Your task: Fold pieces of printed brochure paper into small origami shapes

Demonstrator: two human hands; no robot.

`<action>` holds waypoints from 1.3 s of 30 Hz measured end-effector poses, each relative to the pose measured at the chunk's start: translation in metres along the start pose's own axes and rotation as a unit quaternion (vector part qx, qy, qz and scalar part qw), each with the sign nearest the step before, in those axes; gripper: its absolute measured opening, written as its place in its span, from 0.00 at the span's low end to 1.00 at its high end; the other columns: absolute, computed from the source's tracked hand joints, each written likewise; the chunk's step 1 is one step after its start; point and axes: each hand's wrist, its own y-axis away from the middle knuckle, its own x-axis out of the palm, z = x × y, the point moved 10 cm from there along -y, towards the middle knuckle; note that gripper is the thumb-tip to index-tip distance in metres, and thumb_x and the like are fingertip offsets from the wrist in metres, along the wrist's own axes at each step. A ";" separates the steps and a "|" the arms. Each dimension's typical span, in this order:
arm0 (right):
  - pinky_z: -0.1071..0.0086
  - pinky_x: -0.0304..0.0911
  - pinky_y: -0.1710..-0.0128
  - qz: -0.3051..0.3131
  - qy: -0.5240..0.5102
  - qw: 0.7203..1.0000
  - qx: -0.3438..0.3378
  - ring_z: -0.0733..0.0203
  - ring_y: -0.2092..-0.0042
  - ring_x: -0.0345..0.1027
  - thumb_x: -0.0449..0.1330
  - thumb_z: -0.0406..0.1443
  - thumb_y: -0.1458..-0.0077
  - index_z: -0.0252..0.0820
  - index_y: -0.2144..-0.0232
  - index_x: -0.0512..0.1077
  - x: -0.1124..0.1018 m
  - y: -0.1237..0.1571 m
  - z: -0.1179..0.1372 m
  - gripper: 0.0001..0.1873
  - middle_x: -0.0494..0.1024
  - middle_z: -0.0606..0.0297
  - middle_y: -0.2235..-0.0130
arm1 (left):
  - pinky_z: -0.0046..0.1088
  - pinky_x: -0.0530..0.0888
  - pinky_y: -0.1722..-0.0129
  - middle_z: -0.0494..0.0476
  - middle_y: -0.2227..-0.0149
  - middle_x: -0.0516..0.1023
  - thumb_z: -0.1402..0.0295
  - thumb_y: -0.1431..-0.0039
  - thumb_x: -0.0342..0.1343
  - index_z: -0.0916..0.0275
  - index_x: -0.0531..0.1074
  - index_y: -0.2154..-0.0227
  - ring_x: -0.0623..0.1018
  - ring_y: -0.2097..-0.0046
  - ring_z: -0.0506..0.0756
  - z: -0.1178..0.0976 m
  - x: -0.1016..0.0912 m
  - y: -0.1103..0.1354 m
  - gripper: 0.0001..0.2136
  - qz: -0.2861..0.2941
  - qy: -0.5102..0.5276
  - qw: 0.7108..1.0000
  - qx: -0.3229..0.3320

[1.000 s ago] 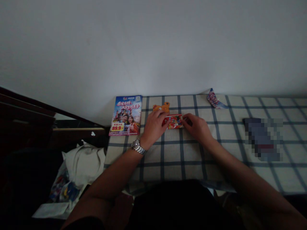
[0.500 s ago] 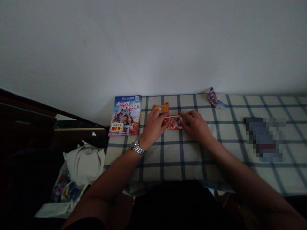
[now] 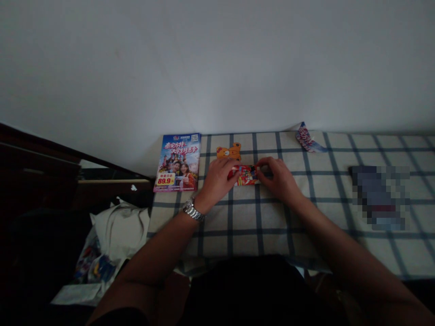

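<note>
A small red printed paper piece with colourful pictures lies on the checked cloth between my hands. My left hand, wearing a metal-band watch at the wrist, has its fingers closed on the paper's left end. At the right end, my right hand pinches the edge between thumb and forefinger. A dark patch shows on the paper beside these fingertips. Just behind my left hand lies an orange bear-shaped cutout, its lower part covered by the hand.
Blue-pink flyers lie at the table's left end. A twisted strip of printed paper rests by the wall. To the right is a blurred-out dark object. The checked cloth covers the table; a white bag stands lower left.
My right fingers have shifted slightly along the paper's right end, where a dark patch now shows. The paper's upper edge looks different. My left hand stays nearly in place.
</note>
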 end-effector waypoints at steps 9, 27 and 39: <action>0.62 0.75 0.57 -0.020 -0.219 0.973 0.074 0.56 0.60 0.76 0.64 0.41 0.36 0.47 0.51 0.73 -0.002 0.006 -0.012 0.12 0.80 0.62 0.59 | 0.40 0.78 0.44 0.55 0.51 0.82 0.72 0.30 0.61 0.56 0.77 0.50 0.82 0.48 0.56 0.005 -0.002 0.003 0.09 -0.003 0.176 0.984 -0.032; 0.59 0.78 0.57 -0.053 -0.300 0.939 0.158 0.54 0.60 0.81 0.68 0.53 0.39 0.45 0.59 0.78 -0.001 0.009 -0.027 0.19 0.85 0.60 0.61 | 0.30 0.81 0.55 0.56 0.55 0.83 0.68 0.31 0.63 0.59 0.74 0.52 0.83 0.56 0.53 0.000 0.016 0.006 0.08 0.033 0.347 0.933 -0.087; 0.62 0.75 0.56 0.017 -0.301 0.945 0.127 0.55 0.59 0.80 0.68 0.48 0.39 0.45 0.59 0.80 0.008 0.011 -0.006 0.14 0.85 0.62 0.61 | 0.29 0.79 0.59 0.55 0.61 0.82 0.58 0.30 0.62 0.60 0.76 0.55 0.82 0.59 0.53 0.002 0.029 0.010 0.10 0.062 0.361 0.924 -0.112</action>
